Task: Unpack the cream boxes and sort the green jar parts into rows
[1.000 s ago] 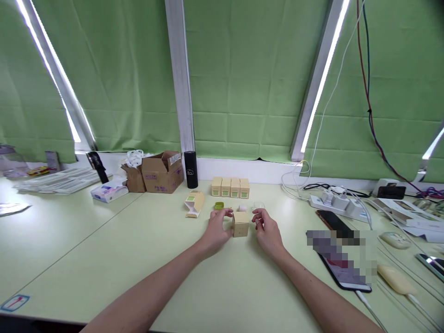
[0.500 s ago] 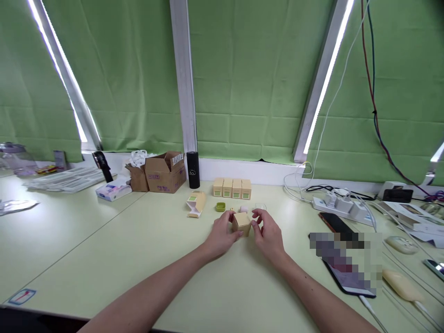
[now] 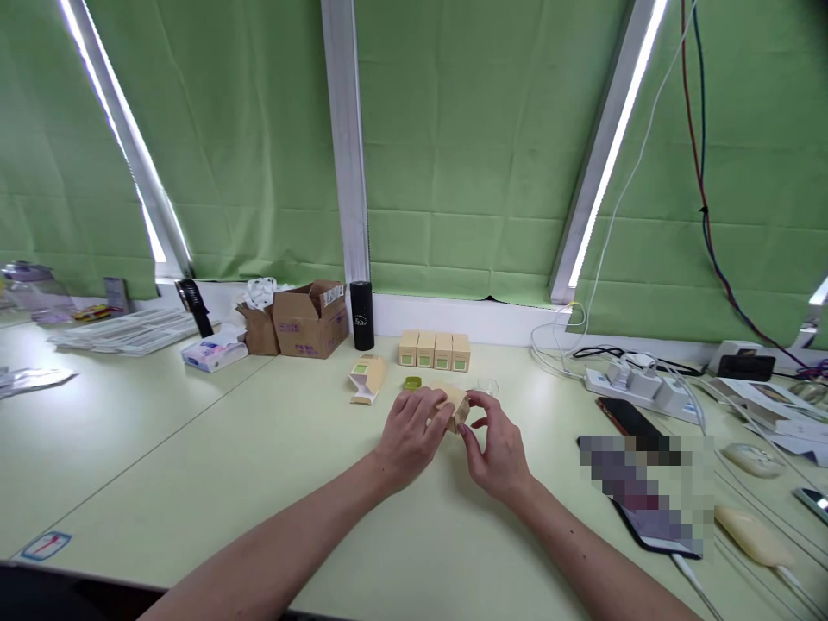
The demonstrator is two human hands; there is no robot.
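Small tan cardboard box point(image 3: 454, 404) sits tilted between both hands, lifted a bit over the pale green table point(image 3: 194, 466), roughly mid-table. Left hand point(image 3: 410, 435) is curled around the box's left side with the fingers wrapped onto it; right hand point(image 3: 497, 442) pinches its right edge with thumb and fingertips. So both are gripping the same box.

Just behind them there's a little green round lid point(image 3: 412, 383) and a clear small cap point(image 3: 486, 385), then a row of four tan boxes with green labels point(image 3: 434, 351) near the window ledge. An opened tan carton lying on its side point(image 3: 366, 379) is to the left, with a black cylinder point(image 3: 361, 316) behind it. A white power strip point(image 3: 637, 384) sits off to the right.
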